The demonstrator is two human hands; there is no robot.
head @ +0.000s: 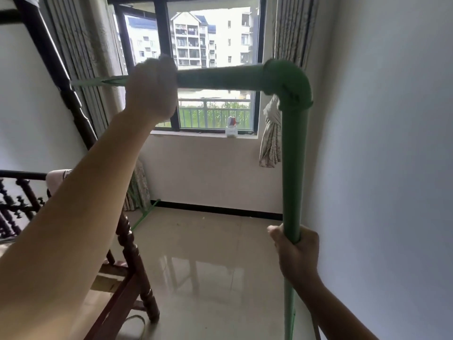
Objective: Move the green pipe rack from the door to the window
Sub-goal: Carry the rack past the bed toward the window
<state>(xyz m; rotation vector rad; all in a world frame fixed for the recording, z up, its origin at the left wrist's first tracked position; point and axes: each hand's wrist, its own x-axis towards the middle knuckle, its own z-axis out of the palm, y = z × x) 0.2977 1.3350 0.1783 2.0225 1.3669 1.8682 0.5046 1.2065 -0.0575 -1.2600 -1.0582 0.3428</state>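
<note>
Home stair landing: curtains (83, 69), banister (132, 261).

Smooth, matt green plastic pipe rack (291, 153). Glossy, reflective beige tiled floor (208, 266). Dark, polished turned-wood railing (132, 253). Patterned woven cloth curtains (289, 28). Matt painted white wall (392, 143). Clear glass window (210, 38) in dark frame.

Open tiled floor (208, 253) is seen ahead, up to the wall under the window (210, 45). The right side is closed off by a bare white wall (392, 143), just beside the upright of the green pipe rack (291, 168). The left side is blocked by a dark wooden stair railing (132, 261) and its slanted post. Curtains (81, 57) hang at both window edges; a knotted one sits close to the rack's elbow. A small jar (232, 127) stands on the sill.
</note>
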